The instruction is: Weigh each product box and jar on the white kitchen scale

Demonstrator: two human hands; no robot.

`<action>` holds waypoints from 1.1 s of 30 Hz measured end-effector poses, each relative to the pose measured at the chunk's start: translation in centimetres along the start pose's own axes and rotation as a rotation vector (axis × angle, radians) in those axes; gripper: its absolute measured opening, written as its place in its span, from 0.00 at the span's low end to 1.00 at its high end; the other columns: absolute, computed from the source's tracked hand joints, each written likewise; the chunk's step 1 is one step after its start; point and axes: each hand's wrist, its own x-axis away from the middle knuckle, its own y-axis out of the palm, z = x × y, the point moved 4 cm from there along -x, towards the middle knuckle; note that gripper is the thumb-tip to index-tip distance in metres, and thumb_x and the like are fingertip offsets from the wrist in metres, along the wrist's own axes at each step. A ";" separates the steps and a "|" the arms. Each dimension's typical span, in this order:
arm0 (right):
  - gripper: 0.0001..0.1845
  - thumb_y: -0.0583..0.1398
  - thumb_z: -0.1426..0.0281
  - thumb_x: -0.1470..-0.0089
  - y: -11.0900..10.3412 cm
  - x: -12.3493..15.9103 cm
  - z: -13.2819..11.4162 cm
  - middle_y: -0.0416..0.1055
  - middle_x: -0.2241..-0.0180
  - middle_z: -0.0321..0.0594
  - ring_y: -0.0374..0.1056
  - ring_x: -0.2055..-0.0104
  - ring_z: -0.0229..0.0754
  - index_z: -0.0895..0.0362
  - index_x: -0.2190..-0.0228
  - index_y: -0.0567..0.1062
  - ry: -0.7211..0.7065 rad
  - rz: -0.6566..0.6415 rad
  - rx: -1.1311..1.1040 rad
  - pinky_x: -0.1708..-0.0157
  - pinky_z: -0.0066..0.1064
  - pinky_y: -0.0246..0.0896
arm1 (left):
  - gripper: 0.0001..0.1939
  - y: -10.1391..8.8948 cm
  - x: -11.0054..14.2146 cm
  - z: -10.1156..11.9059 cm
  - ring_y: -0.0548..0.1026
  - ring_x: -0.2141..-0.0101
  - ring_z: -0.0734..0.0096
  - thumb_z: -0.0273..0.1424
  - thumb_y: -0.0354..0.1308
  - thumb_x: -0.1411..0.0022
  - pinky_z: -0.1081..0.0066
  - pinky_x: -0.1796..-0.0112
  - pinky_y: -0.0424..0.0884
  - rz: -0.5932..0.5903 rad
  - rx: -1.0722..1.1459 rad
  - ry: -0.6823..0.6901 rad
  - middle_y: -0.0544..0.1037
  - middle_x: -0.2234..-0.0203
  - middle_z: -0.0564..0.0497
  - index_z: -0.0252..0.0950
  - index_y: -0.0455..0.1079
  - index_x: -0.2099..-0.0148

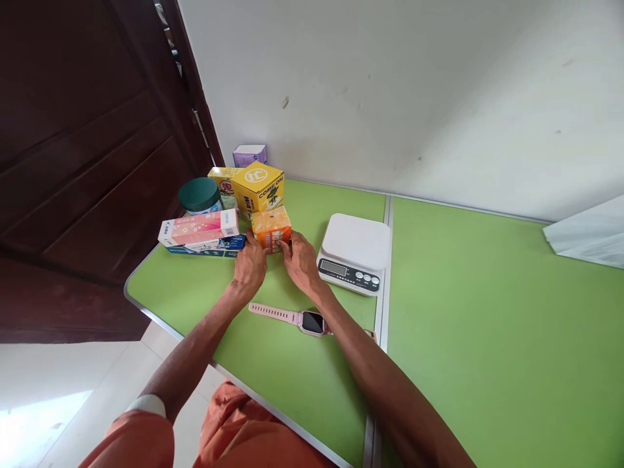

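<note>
An orange soft-wrapped tissue pack [272, 229] sits on the green table between my hands, in front of a yellow box [258, 185]. My left hand [251, 263] grips its left side, fingers curled and partly hidden. On its right side, my right hand [299, 259] has thumb and fingers pressed. Just left of my left hand, a pink box [199, 227] lies across blue and white boxes [214, 246]. Nearer to me is a pink-strapped smartwatch [312, 322], its strap partly covered by my right forearm.
A white digital scale [357, 242] stands right of my hands, beside the metal seam between table panels. Behind the boxes are a green-lidded jar [199, 195] and a purple pack [250, 155] near the wall. White sheeting [587, 234] lies far right; a dark door [88, 162] stands left.
</note>
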 end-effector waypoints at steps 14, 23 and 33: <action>0.20 0.57 0.70 0.37 1.7 -2.4 1.7 0.76 0.50 0.57 0.68 0.46 0.61 0.59 0.45 0.72 0.073 0.148 -0.058 0.43 0.56 0.68 | 0.40 2.1 -4.0 1.8 0.81 0.41 0.37 0.22 0.59 0.32 0.52 0.46 0.81 0.043 0.219 0.062 0.76 0.39 0.21 0.24 0.52 0.22; 0.34 0.58 0.68 0.40 3.0 -4.7 2.3 0.72 0.42 0.66 0.66 0.39 0.68 0.68 0.35 0.64 0.135 0.101 -0.022 0.36 0.64 0.63 | 0.42 2.1 -6.5 3.0 0.82 0.41 0.44 0.20 0.57 0.31 0.54 0.43 0.79 0.066 0.370 -0.003 0.76 0.37 0.24 0.25 0.46 0.21; 0.39 0.58 0.66 0.38 3.7 -7.2 3.7 0.68 0.34 0.68 0.64 0.30 0.66 0.69 0.30 0.60 0.166 0.088 -0.109 0.30 0.62 0.60 | 0.37 2.5 -8.7 3.9 0.82 0.41 0.45 0.25 0.60 0.29 0.56 0.43 0.77 0.058 0.365 -0.069 0.76 0.37 0.25 0.25 0.51 0.23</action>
